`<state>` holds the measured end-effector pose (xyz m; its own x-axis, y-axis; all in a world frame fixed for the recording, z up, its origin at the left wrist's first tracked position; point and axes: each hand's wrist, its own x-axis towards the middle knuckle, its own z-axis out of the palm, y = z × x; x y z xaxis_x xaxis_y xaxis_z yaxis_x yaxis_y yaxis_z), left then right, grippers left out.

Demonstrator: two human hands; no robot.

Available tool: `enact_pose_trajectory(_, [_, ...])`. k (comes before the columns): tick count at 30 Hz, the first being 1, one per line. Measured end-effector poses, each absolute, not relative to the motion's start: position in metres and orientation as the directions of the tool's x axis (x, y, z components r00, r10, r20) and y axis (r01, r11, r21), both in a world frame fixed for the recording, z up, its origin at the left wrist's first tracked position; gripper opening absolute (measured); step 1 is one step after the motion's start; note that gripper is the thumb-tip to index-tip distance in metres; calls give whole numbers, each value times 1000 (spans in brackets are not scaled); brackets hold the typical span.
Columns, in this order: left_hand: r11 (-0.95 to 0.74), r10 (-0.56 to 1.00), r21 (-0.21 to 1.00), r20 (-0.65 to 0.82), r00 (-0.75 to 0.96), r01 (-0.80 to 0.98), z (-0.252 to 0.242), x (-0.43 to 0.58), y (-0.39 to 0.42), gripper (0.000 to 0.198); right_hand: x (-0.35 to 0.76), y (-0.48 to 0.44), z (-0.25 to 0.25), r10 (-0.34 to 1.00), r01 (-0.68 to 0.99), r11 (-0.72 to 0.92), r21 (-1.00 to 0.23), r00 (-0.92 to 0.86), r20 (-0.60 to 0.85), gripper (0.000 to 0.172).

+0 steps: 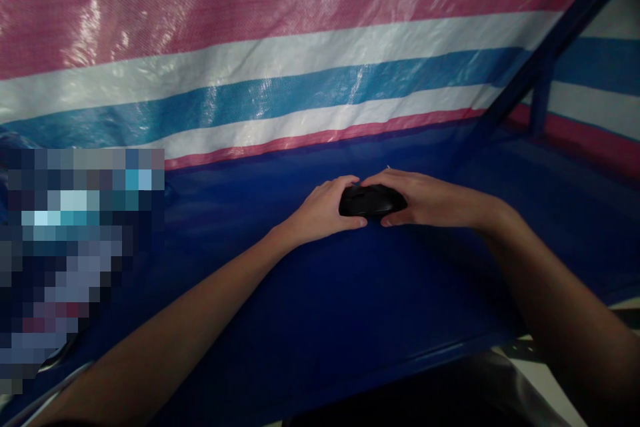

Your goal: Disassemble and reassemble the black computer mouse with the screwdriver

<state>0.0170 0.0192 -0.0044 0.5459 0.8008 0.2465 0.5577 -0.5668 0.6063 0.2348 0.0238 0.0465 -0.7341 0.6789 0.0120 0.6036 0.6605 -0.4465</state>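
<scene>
A black computer mouse (373, 202) is held between both hands over the blue table surface (320, 293). My left hand (333, 207) grips its left end, thumb along the near side and fingers curled round the far side. On the opposite end, my right hand (405, 197) closes round it in the same way, thumb near and fingers over the far edge. The fingertips on the far side are partly hidden. Whether the mouse rests on the surface or is slightly raised, I cannot tell.
Behind the table hangs a striped plastic sheet (280, 93) in red, white and blue. A dark blue frame bar (530, 73) slants down at the right. Pixelated blocks (75, 233) cover the left side. The table's front edge (450, 351) runs near me.
</scene>
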Motion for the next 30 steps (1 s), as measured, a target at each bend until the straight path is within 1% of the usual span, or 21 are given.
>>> enact_pose_trajectory(9, [-578, 796, 576, 242, 556, 578, -4, 17, 19, 72, 232, 22, 48, 686, 625, 646, -438, -727, -24, 54])
enact_pose_trajectory(16, [-570, 799, 576, 223, 559, 585, -1, 17, 18, 62, 232, 21, 48, 690, 630, 633, -450, -722, -40, 52])
enact_pose_trajectory(23, [-574, 795, 577, 224, 563, 581, -1, 17, 18, 66, 231, 20, 52, 690, 621, 603, -500, -721, -63, 51])
enact_pose_trajectory(30, [-572, 796, 560, 203, 569, 600, -1, 16, 16, 71, 231, 19, 53, 705, 635, 606, -479, -707, -45, 53])
